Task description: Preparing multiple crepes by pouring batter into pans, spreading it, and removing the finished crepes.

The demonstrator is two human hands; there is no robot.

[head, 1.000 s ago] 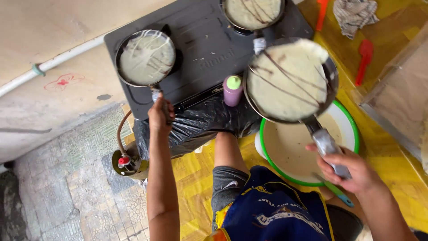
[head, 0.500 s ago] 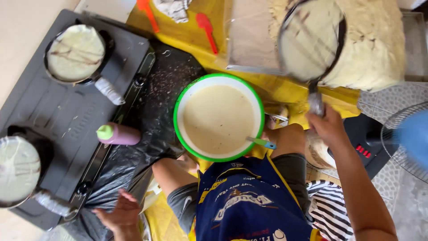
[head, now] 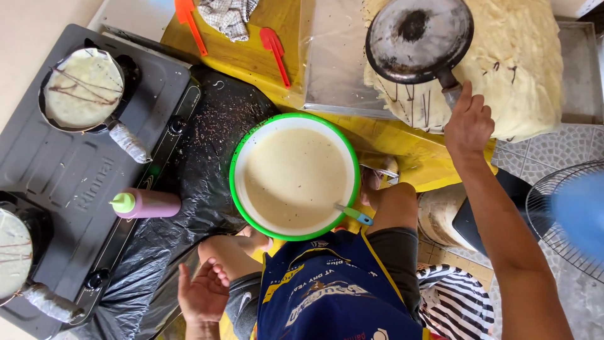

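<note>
Right hand gripping upturned pan handle over crepe stack, left hand spread, empty

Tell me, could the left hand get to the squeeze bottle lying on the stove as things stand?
Probably yes. The left hand is open and holds nothing, low beside the knee. The squeeze bottle lies on its side at the stove's near edge, with only black plastic sheet between them and nothing standing in the way.

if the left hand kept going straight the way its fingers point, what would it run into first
Probably the person's own bare knee, right above the left hand; beyond it sits the green-rimmed bowl of batter. Depth is unclear, so it might pass beside the knee.
</note>
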